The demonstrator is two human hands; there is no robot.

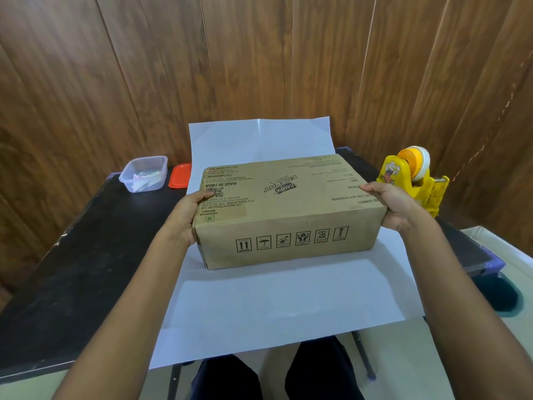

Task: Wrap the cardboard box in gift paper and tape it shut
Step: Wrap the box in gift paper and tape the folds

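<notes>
Brown cardboard box (288, 209): it lies flat across the middle of the paper, long side towards the person and printed top up. It looks set down, though I cannot tell whether its base is fully resting.
White paper (274, 307): one plain sheet is spread open under the box, with no fold started.
Left hand (187, 215): it grips the box's left end, thumb hooked over the top edge.
Right hand (395, 203): it grips the box's right end the same way, thumb on top.
Done so far: by my reading only the first step, placing the box on the sheet.
Left to do: folding the paper over the box, closing both ends, and all the taping.
Yellow tape holder (412, 180): it stands on the table just beyond the right hand, its roll untouched.
Edges: the sheet's far end curls up against the wooden wall (115, 67), and its near end hangs over the front of the black table (86, 255).
Open room: bare tabletop lies to the left. A clear plastic tub (144, 174) and a red lid (180, 176) sit in the far left corner, close to the sheet's edge. The right side is tighter, with the tape holder near.
</notes>
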